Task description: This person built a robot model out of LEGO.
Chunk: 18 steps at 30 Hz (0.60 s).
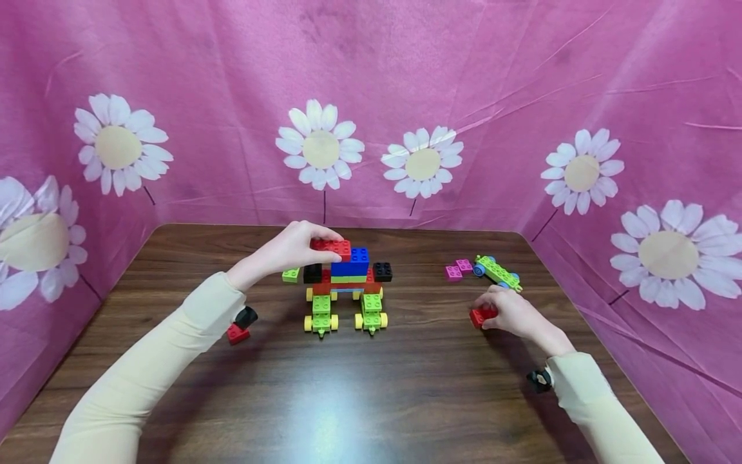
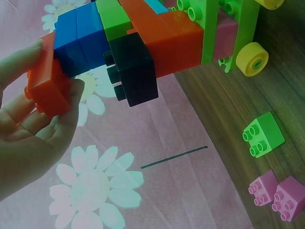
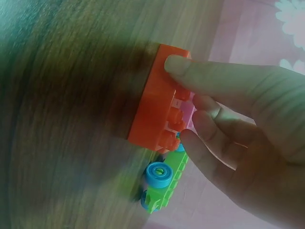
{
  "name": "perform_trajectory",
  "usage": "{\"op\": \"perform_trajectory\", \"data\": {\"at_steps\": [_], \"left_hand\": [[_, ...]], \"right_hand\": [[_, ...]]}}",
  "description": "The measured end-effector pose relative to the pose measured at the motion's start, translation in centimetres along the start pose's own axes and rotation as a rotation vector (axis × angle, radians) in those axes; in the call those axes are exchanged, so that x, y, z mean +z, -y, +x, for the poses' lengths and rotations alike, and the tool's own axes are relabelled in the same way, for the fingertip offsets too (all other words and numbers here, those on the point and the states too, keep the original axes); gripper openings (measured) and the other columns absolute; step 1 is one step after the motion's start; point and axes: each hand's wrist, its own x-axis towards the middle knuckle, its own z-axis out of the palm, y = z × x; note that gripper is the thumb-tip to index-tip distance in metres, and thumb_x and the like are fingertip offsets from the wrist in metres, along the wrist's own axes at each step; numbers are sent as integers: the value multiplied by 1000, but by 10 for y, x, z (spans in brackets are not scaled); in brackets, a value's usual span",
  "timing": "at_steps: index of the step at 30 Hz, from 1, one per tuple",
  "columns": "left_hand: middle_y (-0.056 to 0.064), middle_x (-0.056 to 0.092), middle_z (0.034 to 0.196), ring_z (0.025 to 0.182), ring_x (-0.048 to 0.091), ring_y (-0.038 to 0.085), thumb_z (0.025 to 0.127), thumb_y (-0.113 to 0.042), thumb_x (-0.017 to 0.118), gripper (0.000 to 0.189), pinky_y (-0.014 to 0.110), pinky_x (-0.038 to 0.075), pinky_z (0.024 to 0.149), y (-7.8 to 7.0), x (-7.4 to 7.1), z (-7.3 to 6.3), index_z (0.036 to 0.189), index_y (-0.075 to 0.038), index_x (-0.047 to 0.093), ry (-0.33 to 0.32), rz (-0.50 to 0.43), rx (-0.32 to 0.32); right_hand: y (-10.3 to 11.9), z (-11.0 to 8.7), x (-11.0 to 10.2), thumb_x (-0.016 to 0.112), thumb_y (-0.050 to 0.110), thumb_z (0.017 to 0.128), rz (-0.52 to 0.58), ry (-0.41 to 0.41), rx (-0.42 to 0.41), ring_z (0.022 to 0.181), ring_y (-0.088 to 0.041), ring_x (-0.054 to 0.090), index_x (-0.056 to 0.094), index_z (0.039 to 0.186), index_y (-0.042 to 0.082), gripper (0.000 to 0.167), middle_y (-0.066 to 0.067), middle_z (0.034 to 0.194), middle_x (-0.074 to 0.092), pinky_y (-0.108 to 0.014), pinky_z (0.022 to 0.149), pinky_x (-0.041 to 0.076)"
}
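Observation:
In the middle stands a toy brick build with red [image 1: 322, 285] and blue bricks [image 1: 359, 256], black bricks [image 1: 382, 271] at its sides and lime wheeled bases [image 1: 321, 308] with yellow wheels. At its top, my left hand [image 1: 295, 247] grips a red brick [image 2: 50, 86] between thumb and fingers. That brick lies against the topmost blue brick [image 2: 71, 43], sticking out to the left. On the right, my right hand [image 1: 513, 314] holds another red brick [image 3: 155, 102] low over the table, thumb on its side and studs toward the fingers.
Beyond the right hand lie a lime car base [image 1: 498, 272] with blue wheels and two pink bricks [image 1: 454, 273]. A lime brick [image 1: 291, 275] is left of the build. Another red brick [image 1: 237, 334] lies under the left forearm. Flowered pink cloth [image 1: 371, 64] surrounds the wooden table [image 1: 417, 399].

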Motion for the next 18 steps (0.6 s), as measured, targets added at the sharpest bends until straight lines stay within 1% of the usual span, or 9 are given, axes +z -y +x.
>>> {"op": "perform_trajectory", "data": {"at_steps": [4,8,10,14,18], "left_hand": [[8,76,102,77,55,17,88,-25,76,38,27,45,67,1,0,0,121,-7,71,-1,-1,2],[8,76,101,73,54,16,88,-25,75,38,27,44,65,1,-1,-1,122,-7,70,2,-12,8],[8,76,100,71,53,15,88,-24,75,38,27,44,63,1,-1,-1,122,-7,70,5,-16,11],[8,76,99,69,53,14,88,-24,75,38,27,43,63,1,-1,0,122,-7,70,7,-15,10],[7,76,100,73,54,15,88,-25,75,38,27,44,66,1,-1,0,122,-7,70,6,-6,1]], "right_hand": [[2,2,0,89,10,67,-26,28,18,78,-12,57,75,94,7,31,-2,85,63,-29,65,50],[4,3,-2,90,14,67,-49,32,20,79,-12,56,75,92,10,29,1,84,60,-28,63,49],[5,3,-4,91,16,67,-63,21,8,79,-12,56,75,91,12,29,2,83,60,-29,63,49],[8,7,-9,91,19,66,-87,-29,-55,78,-11,58,74,89,14,29,4,83,63,-30,65,51],[13,12,-15,92,21,66,-107,-57,-91,78,-13,60,74,90,11,31,1,85,66,-33,69,54]]}}
